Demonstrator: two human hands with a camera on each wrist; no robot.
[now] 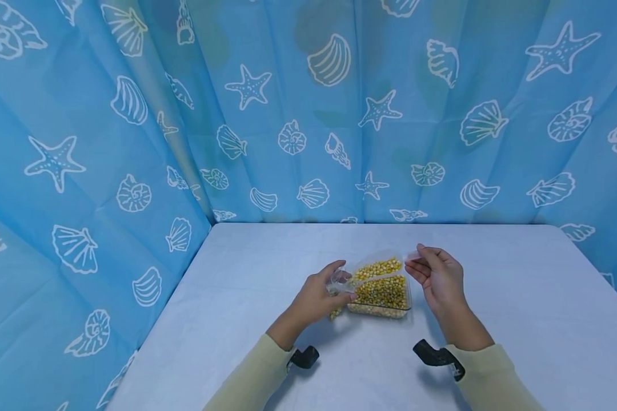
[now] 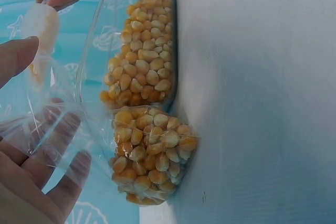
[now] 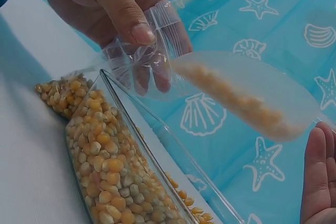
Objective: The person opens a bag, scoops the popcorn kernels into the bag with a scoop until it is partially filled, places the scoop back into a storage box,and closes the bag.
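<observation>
In the head view my left hand [image 1: 315, 295] holds the mouth of a clear zip bag [image 3: 169, 31], its thumb on one side and fingers spread along the other. Corn kernels fill the bag's lower end, which rests on the table beside a glass container [image 1: 378, 311]. My right hand [image 1: 441, 276] pinches the handle end of a translucent white scoop [image 3: 247, 69]. A row of corn kernels [image 3: 231, 97] lies in the scoop, whose tip reaches into the bag's mouth above the container. More kernels [image 2: 144, 59] fill much of the glass container.
A white-covered table [image 1: 247, 257] carries everything. Behind it and to the left hangs a blue curtain [image 1: 288, 85] with shell and starfish prints. Black wrist mounts [image 1: 304, 358] sit on both sleeves, low over the table.
</observation>
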